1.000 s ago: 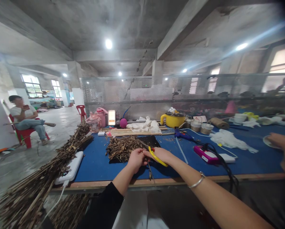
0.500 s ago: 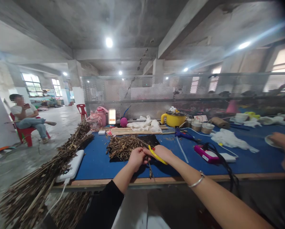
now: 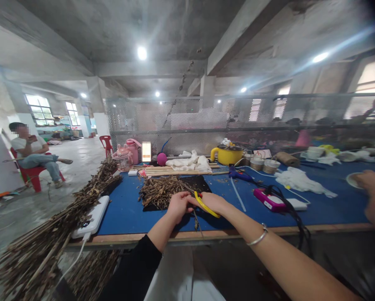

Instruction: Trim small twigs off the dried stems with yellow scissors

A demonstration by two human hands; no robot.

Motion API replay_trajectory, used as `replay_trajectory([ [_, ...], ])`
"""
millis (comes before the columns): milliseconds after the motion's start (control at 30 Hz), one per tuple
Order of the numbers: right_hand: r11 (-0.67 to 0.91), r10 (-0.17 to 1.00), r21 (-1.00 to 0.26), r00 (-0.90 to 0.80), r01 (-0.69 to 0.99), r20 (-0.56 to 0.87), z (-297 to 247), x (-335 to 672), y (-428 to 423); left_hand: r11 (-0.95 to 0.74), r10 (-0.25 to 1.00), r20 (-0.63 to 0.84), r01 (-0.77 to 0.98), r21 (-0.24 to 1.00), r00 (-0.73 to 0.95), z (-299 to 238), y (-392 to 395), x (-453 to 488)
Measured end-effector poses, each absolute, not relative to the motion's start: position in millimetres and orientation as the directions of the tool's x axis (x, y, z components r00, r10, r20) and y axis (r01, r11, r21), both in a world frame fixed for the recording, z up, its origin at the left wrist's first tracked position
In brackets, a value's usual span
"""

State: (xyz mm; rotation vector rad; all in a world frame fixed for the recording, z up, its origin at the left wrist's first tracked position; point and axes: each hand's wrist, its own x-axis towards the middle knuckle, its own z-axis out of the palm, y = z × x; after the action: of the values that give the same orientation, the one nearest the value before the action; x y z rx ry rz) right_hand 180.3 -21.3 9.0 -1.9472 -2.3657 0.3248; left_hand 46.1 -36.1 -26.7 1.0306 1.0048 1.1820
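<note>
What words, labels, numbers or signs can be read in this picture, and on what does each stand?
No text can be read.
Upright lit phone screen: blurred out.
White card with red marks beside the yellow pot: too small and blurred.
Yellow-handled scissors in the right hand: no print visible.
Pink flat device: no label readable.

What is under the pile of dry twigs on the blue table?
A black sheet lies under the pile of dry twigs, its edges showing on the blue table. The twigs cover its middle, so anything else beneath cannot be seen.
</note>
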Motion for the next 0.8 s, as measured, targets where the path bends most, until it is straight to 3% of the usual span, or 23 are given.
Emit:
replay_trajectory([
  [267,0.149,0.986,-0.246,-0.161,0.958,-0.03,4,181,-18,0.094,0.993,-0.073,-0.23,0.969,0.097,-22,-40,46],
  [533,0.139,0.984,-0.255,-0.161,0.957,-0.069,12,182,-16,0.077,0.967,-0.035,-0.159,0.984,0.254,-21,-43,44],
  [800,0.199,0.968,-0.243,-0.229,0.949,-0.101,12,184,-10,0.057,0.968,-0.013,-0.17,0.984,0.25,-23,-42,44],
])
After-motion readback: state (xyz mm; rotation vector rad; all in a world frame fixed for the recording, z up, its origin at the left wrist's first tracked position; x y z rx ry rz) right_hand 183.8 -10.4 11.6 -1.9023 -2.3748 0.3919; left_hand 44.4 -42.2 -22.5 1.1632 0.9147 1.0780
